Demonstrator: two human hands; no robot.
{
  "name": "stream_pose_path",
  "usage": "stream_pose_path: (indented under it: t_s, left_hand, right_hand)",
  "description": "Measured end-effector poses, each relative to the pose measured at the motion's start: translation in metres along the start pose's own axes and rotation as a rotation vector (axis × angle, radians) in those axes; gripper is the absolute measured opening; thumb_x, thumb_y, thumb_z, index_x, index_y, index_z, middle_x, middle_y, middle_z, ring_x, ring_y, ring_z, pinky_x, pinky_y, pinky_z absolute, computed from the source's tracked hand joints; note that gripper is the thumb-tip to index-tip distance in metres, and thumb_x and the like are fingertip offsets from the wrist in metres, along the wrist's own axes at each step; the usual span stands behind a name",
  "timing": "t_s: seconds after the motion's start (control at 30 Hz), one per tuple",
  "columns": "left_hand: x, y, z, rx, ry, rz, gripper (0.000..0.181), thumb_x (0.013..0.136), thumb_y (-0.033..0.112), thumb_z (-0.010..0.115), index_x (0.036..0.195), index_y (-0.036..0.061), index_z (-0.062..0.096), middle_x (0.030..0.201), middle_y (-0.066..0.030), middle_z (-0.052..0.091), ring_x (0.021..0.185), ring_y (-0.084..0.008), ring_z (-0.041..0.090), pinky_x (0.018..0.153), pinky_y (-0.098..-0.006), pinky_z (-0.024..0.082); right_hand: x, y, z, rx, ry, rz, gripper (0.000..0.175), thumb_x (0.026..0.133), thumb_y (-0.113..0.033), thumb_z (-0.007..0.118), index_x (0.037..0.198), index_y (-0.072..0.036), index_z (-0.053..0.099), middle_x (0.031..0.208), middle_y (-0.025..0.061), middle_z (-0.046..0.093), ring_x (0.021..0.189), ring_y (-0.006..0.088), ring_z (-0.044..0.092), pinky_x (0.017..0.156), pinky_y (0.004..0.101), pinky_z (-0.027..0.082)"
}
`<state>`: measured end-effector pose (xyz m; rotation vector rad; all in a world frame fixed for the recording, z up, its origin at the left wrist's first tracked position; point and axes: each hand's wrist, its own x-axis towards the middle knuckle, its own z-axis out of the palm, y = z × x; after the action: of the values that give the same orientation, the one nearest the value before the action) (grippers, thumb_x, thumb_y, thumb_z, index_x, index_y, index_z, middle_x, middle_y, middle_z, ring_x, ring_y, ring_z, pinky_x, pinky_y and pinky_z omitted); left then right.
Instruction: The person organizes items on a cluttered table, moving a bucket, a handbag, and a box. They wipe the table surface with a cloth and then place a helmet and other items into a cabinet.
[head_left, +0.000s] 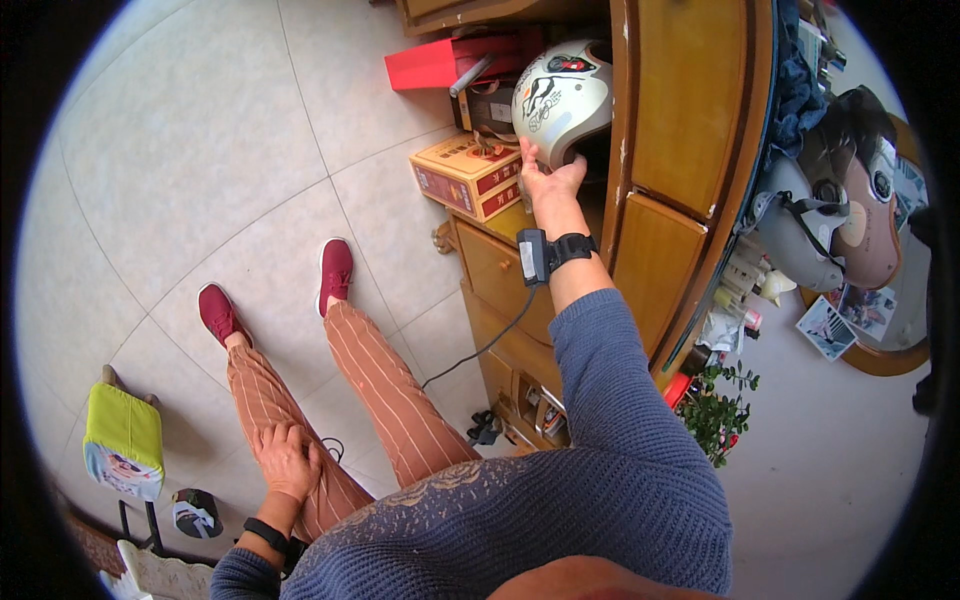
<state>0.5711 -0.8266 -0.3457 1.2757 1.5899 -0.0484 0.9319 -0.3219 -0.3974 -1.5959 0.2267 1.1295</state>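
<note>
My right hand (551, 176) is at the lower rim of a white open-face helmet (559, 101), its fingers on the outer shell and its thumb by the face opening. The helmet has printed graphics and sits in a recess of the wooden cabinet, beside a red box (424, 64). Under the hand's fingertips lie stacked yellow and dark red cartons (469, 176). My left hand (286, 461) rests on my left leg, fingers a little bent, holding nothing.
The wooden cabinet (686, 97) rises on the right; grey (799, 232) and pink (866, 225) helmets, small bottles and a potted plant (712, 416) stand on its top. A cable runs from my right wrist device. A green-covered stool (124, 427) stands on the tiled floor at left.
</note>
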Motion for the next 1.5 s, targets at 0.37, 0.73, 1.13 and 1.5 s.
stream_pose_path:
  t_s: [0.37,0.73,1.13,1.5]
  left_hand:
    - [-0.001,-0.001,-0.004,-0.002,0.024,0.025,0.028,0.074,0.023,0.066,0.098,0.0077,0.066,0.112,-0.0100,0.062,0.112,-0.0321,0.052,0.111,-0.0544,0.027]
    - [-0.003,-0.005,-0.004,0.038,0.009,0.025,0.031,0.076,0.026,0.066,0.101,0.0078,0.066,0.113,-0.0098,0.062,0.113,-0.0316,0.052,0.109,-0.0544,0.029]
    - [0.023,-0.034,-0.079,0.441,-0.165,0.039,0.050,0.081,0.031,0.064,0.125,0.0078,0.058,0.127,-0.0119,0.057,0.122,-0.0312,0.051,0.112,-0.0632,0.025]
    - [0.168,0.038,-0.241,0.612,-0.034,0.414,0.043,0.080,0.024,0.071,0.118,0.0090,0.056,0.114,-0.0150,0.060,0.106,-0.0357,0.058,0.092,-0.0486,0.046]
  right_hand:
    - [0.002,0.004,-0.011,-0.010,-0.077,0.031,0.066,0.090,-0.049,0.054,0.138,-0.005,0.045,0.129,0.0250,0.049,0.101,0.0471,0.062,0.061,0.0320,0.059]
    - [-0.077,0.087,-0.130,0.004,-0.329,0.272,0.047,0.100,-0.036,0.043,0.129,-0.001,0.054,0.124,0.0188,0.063,0.105,0.0440,0.064,0.082,0.0462,0.062]
    - [-0.232,0.119,-0.241,-0.094,-0.067,0.515,0.042,0.099,-0.029,0.051,0.131,-0.003,0.047,0.138,0.0188,0.051,0.128,0.0357,0.048,0.109,0.0535,0.040]
    - [-0.268,0.160,-0.293,0.178,-0.048,0.454,0.007,0.089,-0.015,0.062,0.086,-0.012,0.057,0.066,0.0002,0.056,0.055,0.0133,0.052,0.052,0.0291,0.047]
